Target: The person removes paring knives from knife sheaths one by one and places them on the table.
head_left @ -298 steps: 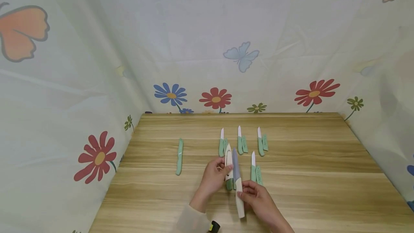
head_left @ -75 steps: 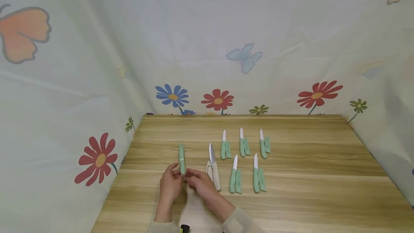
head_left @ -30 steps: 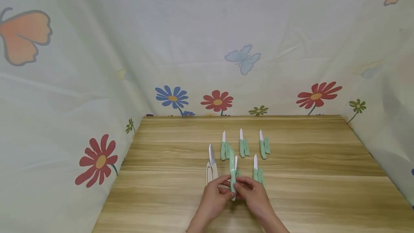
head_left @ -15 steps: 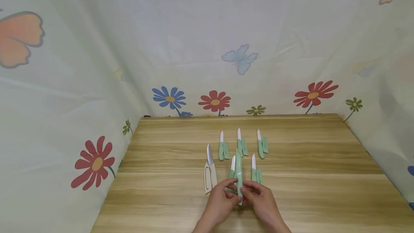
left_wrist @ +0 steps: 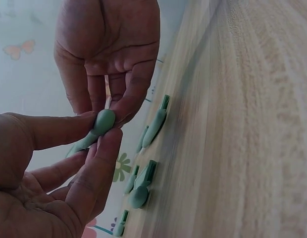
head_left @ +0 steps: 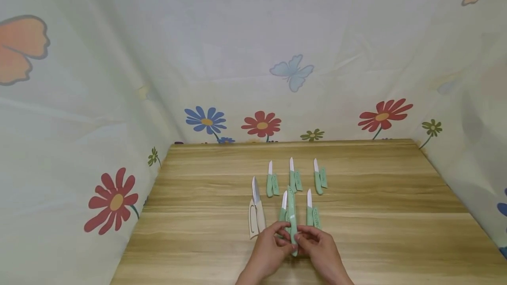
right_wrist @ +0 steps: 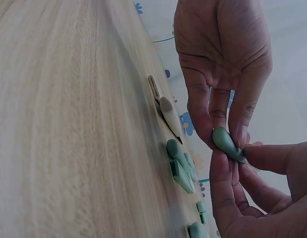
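While left hand (head_left: 268,244) and right hand (head_left: 317,245) both pinch green sheathed knife (head_left: 292,214) — 5 bare knives lie beyond.

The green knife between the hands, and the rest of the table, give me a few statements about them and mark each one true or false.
1. Both hands pinch the green knife. True: the left hand and the right hand grip its near end.
2. The green knife lies flat on the table. False: it is held above it.
3. A cream knife lies left of the hands beside its cream sheath. True.
4. The far row holds five green knives. False: it holds three.
5. The left hand rests idle on the wood. False: it grips the knife.
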Tool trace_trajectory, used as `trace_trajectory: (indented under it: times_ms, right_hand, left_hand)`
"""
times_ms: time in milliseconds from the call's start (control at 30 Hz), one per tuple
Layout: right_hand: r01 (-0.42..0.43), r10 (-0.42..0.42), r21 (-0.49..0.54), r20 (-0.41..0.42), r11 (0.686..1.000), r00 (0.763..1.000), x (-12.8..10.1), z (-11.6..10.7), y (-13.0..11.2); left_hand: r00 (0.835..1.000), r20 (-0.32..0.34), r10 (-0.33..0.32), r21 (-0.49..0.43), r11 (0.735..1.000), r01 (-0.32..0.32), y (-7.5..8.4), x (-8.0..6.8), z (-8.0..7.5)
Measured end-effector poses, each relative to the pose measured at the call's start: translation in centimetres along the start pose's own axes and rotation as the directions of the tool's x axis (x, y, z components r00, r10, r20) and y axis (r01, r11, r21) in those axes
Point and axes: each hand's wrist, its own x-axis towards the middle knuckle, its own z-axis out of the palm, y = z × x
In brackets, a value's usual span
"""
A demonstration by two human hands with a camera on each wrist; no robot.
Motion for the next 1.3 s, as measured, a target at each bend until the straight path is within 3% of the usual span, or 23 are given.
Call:
trace_trajectory:
  times_ms: [767,1133,1300]
  right_hand:
    - [-0.005,0.005,0.026,0.018,1.000,1.000,0.0,0.0,0.7]
    - [-0.009,0.010,0.021,-0.046,1.000,0.999,1.2,-0.6,-1.0]
    - [-0.003,0.004,0.026,-0.036,1.000,0.999,2.2,-0.8,-2.2]
  left_hand:
    - [1.000,-0.002,0.015,-0.002,1.000,-0.015,-0.3,-0.1,0.2]
    - [0.999,0.032,-0.009,-0.053,0.999,0.011,0.1,-0.5,0.4]
    - [0.998,0.056,-0.010,-0.068,0.998,0.013,-0.1,-0.6,0.6]
